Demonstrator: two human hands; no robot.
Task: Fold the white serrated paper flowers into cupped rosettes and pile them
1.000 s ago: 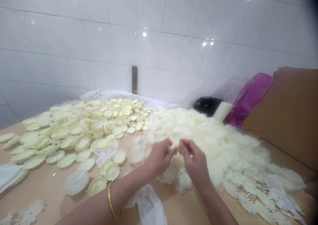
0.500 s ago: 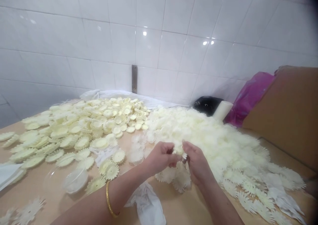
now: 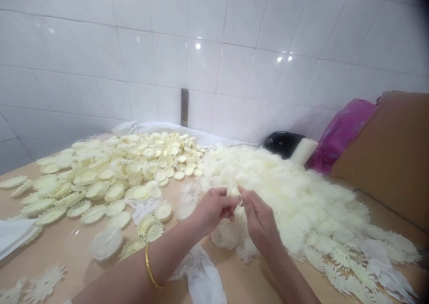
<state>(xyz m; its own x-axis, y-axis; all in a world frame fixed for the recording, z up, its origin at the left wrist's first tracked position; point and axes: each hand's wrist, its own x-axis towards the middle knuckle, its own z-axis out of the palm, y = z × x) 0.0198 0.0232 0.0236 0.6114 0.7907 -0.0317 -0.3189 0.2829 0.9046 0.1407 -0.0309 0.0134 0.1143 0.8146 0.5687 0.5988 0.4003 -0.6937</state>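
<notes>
L hand (image 3: 214, 208) and R hand (image 3: 256, 217) meet fingertip to fingertip over near edge of white pile (image 3: 284, 192), both pinched on a small petal piece (image 3: 235, 197). Piece mostly hidden by fingers; axis and facing can't tell. Bare surface (image 3: 60, 250) lies front-left, by clear cup (image 3: 106, 242). Yellow discs (image 3: 117, 174) crowd L; box (image 3: 392, 156) walls off R.

Whatever the left hand (image 3: 214, 208) and right hand (image 3: 256, 217) are pinching is staying hidden behind fingertips; the cardboard box (image 3: 392, 156) is running off-frame.
</notes>
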